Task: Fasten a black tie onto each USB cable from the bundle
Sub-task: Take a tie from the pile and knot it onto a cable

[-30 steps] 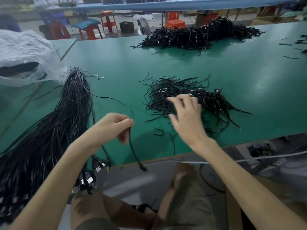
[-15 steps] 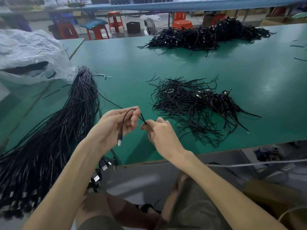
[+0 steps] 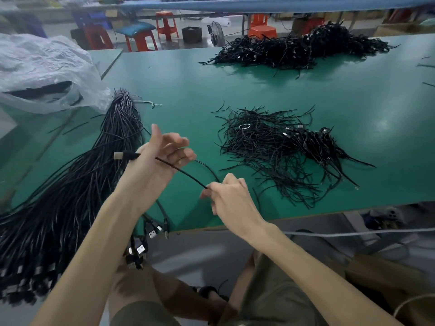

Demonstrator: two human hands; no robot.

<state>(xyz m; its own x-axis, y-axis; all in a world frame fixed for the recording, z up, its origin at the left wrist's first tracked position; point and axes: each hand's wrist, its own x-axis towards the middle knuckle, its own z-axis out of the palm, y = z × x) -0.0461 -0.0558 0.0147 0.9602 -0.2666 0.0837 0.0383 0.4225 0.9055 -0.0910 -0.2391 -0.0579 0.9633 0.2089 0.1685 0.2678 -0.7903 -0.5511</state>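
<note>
Left hand (image 3: pixel 162 154) is up over the near edge of the green table (image 3: pixel 179 90), thumb raised and fingers mostly straight and spread. One USB cable (image 3: pixel 181 170) runs across its palm, with the plug end poking out past the heel of the hand. I can't make out what pins it there, as no finger is curled on it. Right hand (image 3: pixel 227 196) sits lower and closer to me, fingertips pinched on the same cable and drawing it taut. A second strand arcs back from the left fingers, so I read this as looping the cable before tying. I see no tie on this cable yet, and I can't tell whether the right hand also holds one. The loose black ties (image 3: pixel 266 149) lie heaped mid-table, just beyond the right hand. The bundle (image 3: pixel 89 170) stretches along the left side, still thick, its plugs hanging over the table edge — plenty left to do. A far heap (image 3: pixel 301 49) of short dark coils at the back looks like finished pieces, though it's too far off to confirm. My judgement is that the job is partway through, with most of the bundle untouched.
</note>
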